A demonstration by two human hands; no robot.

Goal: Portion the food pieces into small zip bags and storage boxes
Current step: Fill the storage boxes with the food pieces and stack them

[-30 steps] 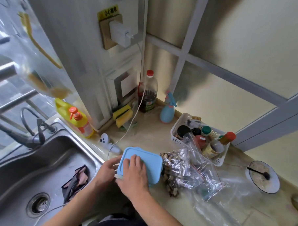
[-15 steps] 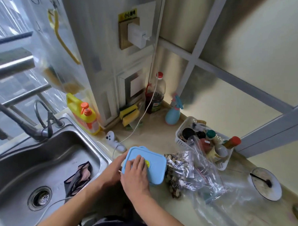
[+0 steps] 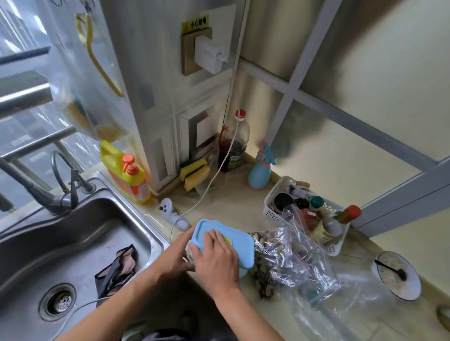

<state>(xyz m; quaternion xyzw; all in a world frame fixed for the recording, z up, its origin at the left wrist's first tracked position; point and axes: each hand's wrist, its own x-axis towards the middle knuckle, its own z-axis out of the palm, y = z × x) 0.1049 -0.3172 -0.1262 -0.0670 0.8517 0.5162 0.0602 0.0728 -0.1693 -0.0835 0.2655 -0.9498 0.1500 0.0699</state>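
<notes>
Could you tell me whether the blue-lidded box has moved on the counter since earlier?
No. The blue-lidded box sits just as near the white controller as before; only the camera shifted.

storage box (image 3: 241, 242) tilted, lifted by hands (image 3: 216, 260)

Box (image 3: 242, 270) contents hidden under lid (image 3: 239, 242); sink (image 3: 48, 240) cut off at left edge
</notes>
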